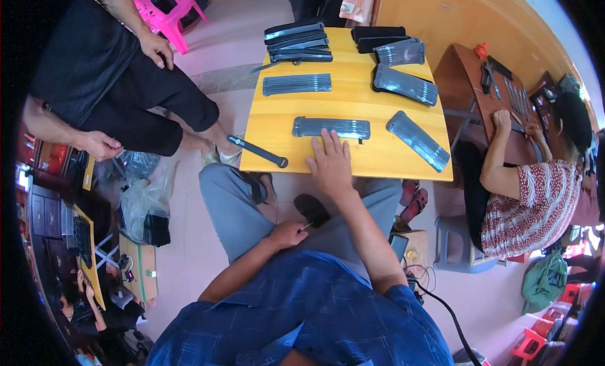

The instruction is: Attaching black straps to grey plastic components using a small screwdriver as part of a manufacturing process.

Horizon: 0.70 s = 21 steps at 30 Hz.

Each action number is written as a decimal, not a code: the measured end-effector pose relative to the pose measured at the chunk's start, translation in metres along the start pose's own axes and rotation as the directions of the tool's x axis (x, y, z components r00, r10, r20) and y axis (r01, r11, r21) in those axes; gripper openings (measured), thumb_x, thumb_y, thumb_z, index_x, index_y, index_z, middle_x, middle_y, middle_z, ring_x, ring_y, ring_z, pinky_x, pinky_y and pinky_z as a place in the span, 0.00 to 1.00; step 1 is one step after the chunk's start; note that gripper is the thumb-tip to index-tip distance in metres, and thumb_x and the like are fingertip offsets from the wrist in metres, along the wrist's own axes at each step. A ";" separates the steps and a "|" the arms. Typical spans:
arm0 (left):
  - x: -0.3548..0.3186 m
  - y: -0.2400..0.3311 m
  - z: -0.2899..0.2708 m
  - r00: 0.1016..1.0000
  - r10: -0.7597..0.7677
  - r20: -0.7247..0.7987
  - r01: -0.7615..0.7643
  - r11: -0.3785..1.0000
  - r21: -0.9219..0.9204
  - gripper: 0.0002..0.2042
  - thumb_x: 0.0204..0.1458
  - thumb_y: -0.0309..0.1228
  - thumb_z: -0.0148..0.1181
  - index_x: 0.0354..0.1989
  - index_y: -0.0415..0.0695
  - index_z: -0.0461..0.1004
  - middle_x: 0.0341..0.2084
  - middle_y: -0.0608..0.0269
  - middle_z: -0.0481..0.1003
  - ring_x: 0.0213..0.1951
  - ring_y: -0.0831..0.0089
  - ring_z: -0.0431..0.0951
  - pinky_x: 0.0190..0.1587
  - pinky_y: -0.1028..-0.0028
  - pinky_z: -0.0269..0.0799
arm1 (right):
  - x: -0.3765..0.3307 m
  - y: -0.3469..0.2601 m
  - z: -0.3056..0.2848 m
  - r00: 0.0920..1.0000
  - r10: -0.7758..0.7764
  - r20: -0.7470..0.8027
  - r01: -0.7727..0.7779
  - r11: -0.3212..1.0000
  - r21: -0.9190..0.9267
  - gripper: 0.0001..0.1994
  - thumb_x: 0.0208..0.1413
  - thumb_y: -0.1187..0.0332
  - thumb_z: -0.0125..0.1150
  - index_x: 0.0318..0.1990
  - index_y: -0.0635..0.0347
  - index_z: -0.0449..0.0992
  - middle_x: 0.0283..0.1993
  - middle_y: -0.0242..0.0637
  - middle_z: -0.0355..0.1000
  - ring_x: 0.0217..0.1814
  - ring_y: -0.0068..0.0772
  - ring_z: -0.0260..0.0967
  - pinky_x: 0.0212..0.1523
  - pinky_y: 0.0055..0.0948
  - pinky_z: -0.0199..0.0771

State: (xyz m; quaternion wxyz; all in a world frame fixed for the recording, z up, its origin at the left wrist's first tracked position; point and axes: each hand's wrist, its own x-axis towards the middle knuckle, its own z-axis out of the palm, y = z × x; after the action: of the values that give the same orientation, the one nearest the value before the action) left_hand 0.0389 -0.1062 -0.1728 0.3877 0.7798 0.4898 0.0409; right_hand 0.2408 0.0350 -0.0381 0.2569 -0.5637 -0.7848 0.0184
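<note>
My right hand (332,167) lies on the front of the yellow table with its fingers stretched out. The fingertips touch the lower edge of a flat bundle of dark straps (334,127), which lies crosswise. Down by my lap, my left hand (288,235) is closed around a thin tool (306,227); only a slim metallic end shows, so its kind is unclear. A single dark strap (257,151) with a loop end lies over the table's left front corner. Another strap bundle (418,141) rests slantwise at the right front.
Further back on the yellow table (353,101) lie a strap bundle (297,84), a pile of straps (297,43) and more bundles (404,84). One person (120,76) sits at the left; another (532,202) works at a brown table (469,82) on the right. A pink stool (167,16) stands behind.
</note>
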 end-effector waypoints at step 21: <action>-0.005 0.014 -0.010 0.995 -0.100 0.026 0.100 0.995 -0.009 0.20 0.58 0.49 0.59 0.39 0.41 0.80 0.36 0.42 0.81 0.40 0.41 0.81 0.45 0.47 0.76 | -0.020 0.030 -0.032 0.951 0.286 -0.114 -0.283 0.958 0.047 0.11 0.60 0.62 0.62 0.42 0.60 0.75 0.74 0.53 0.62 0.78 0.60 0.53 0.74 0.69 0.47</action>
State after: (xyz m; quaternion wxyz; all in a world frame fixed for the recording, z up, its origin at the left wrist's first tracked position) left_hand 0.0422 -0.1082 -0.1550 0.3994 0.7529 0.5229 0.0142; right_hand 0.2855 0.0196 -0.0273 0.3065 -0.6670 -0.6783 0.0333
